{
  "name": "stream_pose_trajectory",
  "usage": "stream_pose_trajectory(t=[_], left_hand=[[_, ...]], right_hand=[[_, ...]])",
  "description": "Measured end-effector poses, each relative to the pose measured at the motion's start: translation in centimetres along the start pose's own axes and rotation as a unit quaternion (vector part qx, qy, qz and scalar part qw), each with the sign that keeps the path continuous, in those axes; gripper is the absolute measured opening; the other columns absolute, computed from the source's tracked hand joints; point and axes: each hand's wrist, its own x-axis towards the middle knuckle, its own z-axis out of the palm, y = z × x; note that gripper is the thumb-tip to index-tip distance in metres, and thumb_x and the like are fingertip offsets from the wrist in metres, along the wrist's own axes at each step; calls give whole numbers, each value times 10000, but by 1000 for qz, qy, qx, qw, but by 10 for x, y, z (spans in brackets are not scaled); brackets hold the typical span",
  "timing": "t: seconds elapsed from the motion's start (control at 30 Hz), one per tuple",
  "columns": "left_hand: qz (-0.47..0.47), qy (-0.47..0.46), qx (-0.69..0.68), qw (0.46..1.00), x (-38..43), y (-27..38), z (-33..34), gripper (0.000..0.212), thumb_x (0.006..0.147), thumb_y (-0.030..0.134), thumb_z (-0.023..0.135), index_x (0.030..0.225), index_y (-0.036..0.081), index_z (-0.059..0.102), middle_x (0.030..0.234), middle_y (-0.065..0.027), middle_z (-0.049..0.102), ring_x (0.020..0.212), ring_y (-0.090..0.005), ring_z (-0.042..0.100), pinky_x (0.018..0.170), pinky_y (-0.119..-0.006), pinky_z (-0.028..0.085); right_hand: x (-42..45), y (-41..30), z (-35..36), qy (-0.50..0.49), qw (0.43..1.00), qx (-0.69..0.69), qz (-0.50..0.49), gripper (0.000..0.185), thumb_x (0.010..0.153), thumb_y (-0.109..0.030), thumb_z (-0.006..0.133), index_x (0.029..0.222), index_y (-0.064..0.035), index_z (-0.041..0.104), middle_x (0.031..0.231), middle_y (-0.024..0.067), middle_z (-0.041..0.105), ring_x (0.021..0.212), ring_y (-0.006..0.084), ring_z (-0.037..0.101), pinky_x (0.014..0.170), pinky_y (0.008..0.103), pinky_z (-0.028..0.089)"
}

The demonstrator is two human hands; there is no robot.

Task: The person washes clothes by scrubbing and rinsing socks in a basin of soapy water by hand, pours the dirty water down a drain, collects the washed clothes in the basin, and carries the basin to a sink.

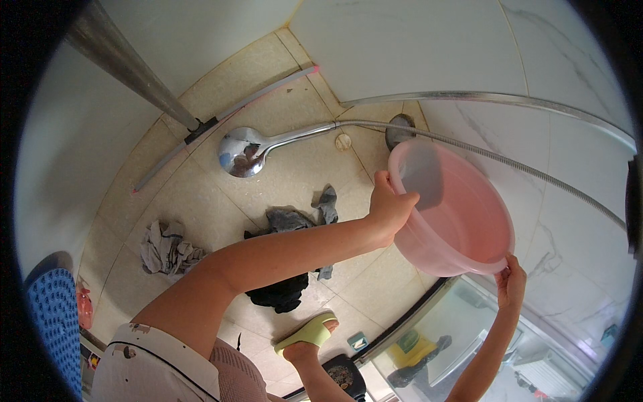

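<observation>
A pink plastic basin [467, 201] is held tilted on its side above the tiled floor, its mouth facing left and up. My left hand [394, 208] grips its left rim, thumb over the edge. At the lower right rim, the fingers of my right hand [512, 281] are closed on it. A grey patch shows on the basin's inner wall; I cannot tell whether it is a shadow. Below my left forearm lies a pile of dark clothes [279, 294], partly hidden by the arm. A grey sock-like cloth [327, 203] and a crumpled light grey garment [168, 248] lie nearby.
A chrome shower head [243, 153] lies on the floor, its metal hose [502, 158] running behind the basin. A floor squeegee [201, 131] stands at the wall. Near a round drain [343, 142] is a dark oval object [400, 129]. My foot wears a green slipper [309, 334].
</observation>
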Motion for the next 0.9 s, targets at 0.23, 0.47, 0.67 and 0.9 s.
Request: stream_pose_trajectory(t=[0.23, 0.47, 0.67, 0.9], left_hand=[[-5, -10, 25, 1000, 4, -2, -3, 554, 809, 86, 610, 1255, 65, 283, 1204, -116, 442, 1005, -227, 540, 724, -393, 532], [-15, -6, 15, 1000, 6, -7, -5, 566, 808, 121, 628, 1262, 90, 291, 1175, -106, 469, 995, -225, 544, 723, -416, 522], [-9, 10, 2, 1000, 2, -2, -5, 521, 772, 76, 623, 1196, 34, 322, 1111, -140, 464, 1003, -224, 513, 818, -374, 489], [-47, -14, 3, 999, 0, 7, -8, 572, 811, 138, 619, 1271, 80, 284, 1166, -134, 465, 966, -261, 568, 764, -449, 518]], right_hand=[[-6, -4, 0, 5, 998, -52, 26, 226, 884, -239, 604, 858, -14, 599, 774, 18, 566, 647, 91, 560, 560, 221, 510], [1, -6, -7, -13, 999, -39, 21, 242, 868, -273, 620, 907, -35, 609, 868, 26, 578, 758, 124, 577, 631, 261, 526], [0, -6, -2, -22, 999, 26, 12, 204, 893, -207, 584, 925, -8, 614, 840, 33, 587, 676, 115, 571, 575, 219, 508], [2, -10, -4, -30, 998, 49, 6, 159, 893, -178, 589, 880, -22, 616, 782, -3, 565, 635, 82, 535, 529, 192, 458]])
